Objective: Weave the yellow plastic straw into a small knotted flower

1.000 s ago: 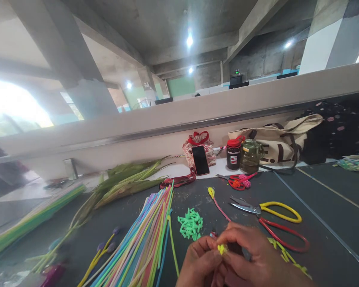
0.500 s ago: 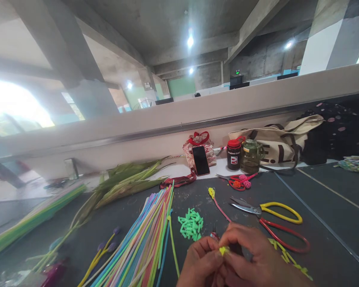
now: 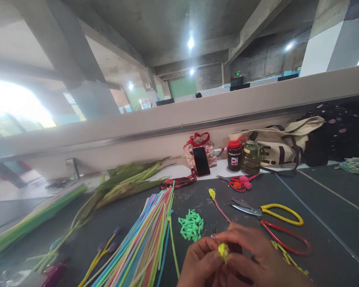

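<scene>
Between my fingertips at the bottom centre is a small yellow bud-like piece (image 3: pixel 223 250). My left hand (image 3: pixel 201 261) pinches it from the left, and my right hand (image 3: pixel 254 253) closes on it from the right with thumb and forefinger. The lower fingers of both hands are partly hidden. Just beyond my hands lies a pink stem with a yellow tip (image 3: pixel 212 194). To their left is a heap of short green pieces (image 3: pixel 191 225). Scissors with one yellow and one red handle (image 3: pixel 255 211) lie open at the right, near my right hand.
A bundle of long coloured pipe-cleaner-like strips (image 3: pixel 143 235) spreads at the left. Yellow-green twisted pieces (image 3: pixel 290 259) lie beside my right wrist. Behind stand a phone (image 3: pixel 201 161), a red-lidded bottle (image 3: pixel 234 155), a green jug (image 3: pixel 251 157) and a canvas bag (image 3: pixel 278 145). Small red scissors (image 3: pixel 239 183) lie nearby.
The yellow piece has turned between my fingers and more of its rounded face now shows. My hands have barely shifted, and the things on the table have stayed put.
</scene>
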Demonstrator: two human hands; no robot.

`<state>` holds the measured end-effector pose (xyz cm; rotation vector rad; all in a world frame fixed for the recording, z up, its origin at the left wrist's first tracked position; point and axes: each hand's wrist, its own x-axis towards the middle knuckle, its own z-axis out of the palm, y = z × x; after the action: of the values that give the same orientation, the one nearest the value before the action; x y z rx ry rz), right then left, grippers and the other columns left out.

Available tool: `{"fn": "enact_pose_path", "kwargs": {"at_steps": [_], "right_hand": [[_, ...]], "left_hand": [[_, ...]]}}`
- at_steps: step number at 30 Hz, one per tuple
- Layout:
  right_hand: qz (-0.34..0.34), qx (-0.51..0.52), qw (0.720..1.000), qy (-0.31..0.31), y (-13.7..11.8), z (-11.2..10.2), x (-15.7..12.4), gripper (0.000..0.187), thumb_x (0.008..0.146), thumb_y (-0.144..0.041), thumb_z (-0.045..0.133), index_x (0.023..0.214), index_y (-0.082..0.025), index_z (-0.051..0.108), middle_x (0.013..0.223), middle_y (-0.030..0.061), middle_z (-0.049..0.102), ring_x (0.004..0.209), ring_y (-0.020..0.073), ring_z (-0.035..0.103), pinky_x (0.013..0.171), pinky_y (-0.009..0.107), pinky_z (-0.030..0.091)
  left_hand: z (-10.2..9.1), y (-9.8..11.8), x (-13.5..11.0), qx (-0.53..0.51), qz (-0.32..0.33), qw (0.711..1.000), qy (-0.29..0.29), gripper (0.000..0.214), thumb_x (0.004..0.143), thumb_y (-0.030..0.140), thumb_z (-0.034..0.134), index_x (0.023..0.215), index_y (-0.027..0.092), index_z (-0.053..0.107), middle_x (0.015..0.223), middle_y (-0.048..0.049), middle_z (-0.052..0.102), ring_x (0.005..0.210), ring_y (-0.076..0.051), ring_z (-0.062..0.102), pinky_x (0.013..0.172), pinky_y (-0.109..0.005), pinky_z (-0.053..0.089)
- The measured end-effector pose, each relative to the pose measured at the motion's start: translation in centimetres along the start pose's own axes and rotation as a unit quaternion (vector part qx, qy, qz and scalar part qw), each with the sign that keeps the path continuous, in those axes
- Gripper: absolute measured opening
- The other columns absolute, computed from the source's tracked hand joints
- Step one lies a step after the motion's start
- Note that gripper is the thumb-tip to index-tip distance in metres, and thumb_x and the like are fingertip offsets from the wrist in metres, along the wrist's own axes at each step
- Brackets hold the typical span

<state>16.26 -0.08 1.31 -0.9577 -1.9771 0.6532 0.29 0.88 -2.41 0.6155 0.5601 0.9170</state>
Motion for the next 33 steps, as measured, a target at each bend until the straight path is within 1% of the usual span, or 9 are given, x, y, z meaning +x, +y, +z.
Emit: {"fn": "enact_pose_path", "kwargs": {"at_steps": [3, 7, 10, 13, 17, 20, 23, 30, 33], "right_hand": [[-0.01, -0.026, 0.999, 0.029, 0.2, -0.1, -0.2, 0.033, 0.074, -0.027, 0.063, 0.107, -0.025, 0.063, 0.072, 0.0009, 0.067, 0.06, 0.0162, 0.062, 0.057, 0.023, 0.049], [0.03, -0.032, 0.998, 0.04, 0.4, 0.2, -0.3, 0.04, 0.065, -0.019, 0.068, 0.105, -0.024, 0.064, 0.079, 0.0019, 0.07, 0.072, 0.0195, 0.066, 0.065, 0.025, 0.052], [0.054, -0.019, 0.998, 0.033, 0.3, 0.4, -0.2, 0.035, 0.068, -0.017, 0.063, 0.103, -0.023, 0.064, 0.086, 0.0037, 0.069, 0.079, 0.0203, 0.065, 0.068, 0.026, 0.051], [0.065, 0.009, 0.998, 0.014, -0.1, 0.4, 0.1, 0.03, 0.069, -0.014, 0.061, 0.098, -0.022, 0.065, 0.09, 0.0042, 0.069, 0.083, 0.0201, 0.064, 0.063, 0.024, 0.049], [0.079, 0.052, 0.995, 0.017, -0.7, 0.2, 0.5, 0.019, 0.068, -0.013, 0.059, 0.085, -0.019, 0.066, 0.077, 0.003, 0.067, 0.073, 0.0173, 0.062, 0.06, 0.023, 0.046], [0.09, 0.054, 0.994, 0.029, -1.0, 0.1, 0.6, 0.008, 0.074, -0.021, 0.059, 0.076, -0.018, 0.066, 0.07, 0.0013, 0.064, 0.065, 0.0147, 0.058, 0.059, 0.023, 0.044], [0.086, 0.054, 0.994, 0.031, -0.9, 0.0, 0.5, 0.014, 0.078, -0.029, 0.058, 0.071, -0.018, 0.064, 0.067, 0.0007, 0.061, 0.063, 0.0138, 0.057, 0.058, 0.023, 0.043], [0.099, 0.075, 0.992, 0.02, -1.3, 0.0, 0.4, 0.009, 0.075, -0.022, 0.059, 0.067, -0.018, 0.061, 0.065, -0.0014, 0.057, 0.062, 0.0123, 0.055, 0.058, 0.021, 0.042], [0.104, 0.113, 0.988, 0.014, -1.6, -0.2, 0.4, 0.003, 0.069, -0.016, 0.061, 0.068, -0.018, 0.062, 0.064, -0.0026, 0.057, 0.06, 0.0118, 0.053, 0.056, 0.02, 0.042]], "left_hand": [[0.2, 0.1, -0.1, 0.006, 0.014, 0.999, 0.028, 0.023, 0.055, 0.024, 0.079, 0.062, 0.013, 0.06, 0.062, -0.0017, 0.064, 0.051, -0.008, 0.055, 0.052, -0.019, 0.04], [0.2, 0.5, -0.1, 0.01, 0.029, 0.999, 0.038, 0.024, 0.055, 0.024, 0.079, 0.063, 0.015, 0.059, 0.063, -0.0026, 0.065, 0.056, -0.012, 0.058, 0.054, -0.021, 0.042], [0.0, 0.7, -0.2, 0.007, 0.057, 0.998, 0.038, 0.027, 0.051, 0.022, 0.081, 0.064, 0.015, 0.058, 0.066, -0.0021, 0.066, 0.057, -0.011, 0.058, 0.055, -0.02, 0.042], [-0.2, 0.9, -0.2, 0.028, 0.07, 0.997, 0.031, 0.029, 0.052, 0.021, 0.081, 0.07, 0.016, 0.059, 0.064, 0.001, 0.064, 0.051, -0.008, 0.055, 0.052, -0.018, 0.041], [-0.1, 0.9, -0.3, 0.054, 0.069, 0.996, 0.02, 0.03, 0.053, 0.023, 0.081, 0.073, 0.017, 0.058, 0.059, 0.0034, 0.062, 0.044, -0.005, 0.051, 0.048, -0.016, 0.039], [0.3, 1.0, -0.4, 0.067, 0.055, 0.996, 0.024, 0.03, 0.051, 0.023, 0.082, 0.068, 0.016, 0.057, 0.055, 0.003, 0.062, 0.042, -0.006, 0.053, 0.045, -0.016, 0.039], [0.8, 1.1, -0.6, 0.075, 0.046, 0.995, 0.043, 0.031, 0.049, 0.022, 0.083, 0.066, 0.015, 0.057, 0.053, 0.0025, 0.062, 0.041, -0.007, 0.054, 0.042, -0.016, 0.039], [1.5, 1.5, -1.0, 0.08, 0.026, 0.995, 0.049, 0.031, 0.048, 0.023, 0.083, 0.063, 0.014, 0.057, 0.053, 0.0009, 0.063, 0.042, -0.009, 0.056, 0.043, -0.017, 0.042], [1.7, 1.8, -1.1, 0.096, 0.035, 0.994, 0.043, 0.031, 0.049, 0.025, 0.083, 0.064, 0.015, 0.058, 0.052, 0.0016, 0.062, 0.041, -0.008, 0.055, 0.041, -0.015, 0.039]]}}
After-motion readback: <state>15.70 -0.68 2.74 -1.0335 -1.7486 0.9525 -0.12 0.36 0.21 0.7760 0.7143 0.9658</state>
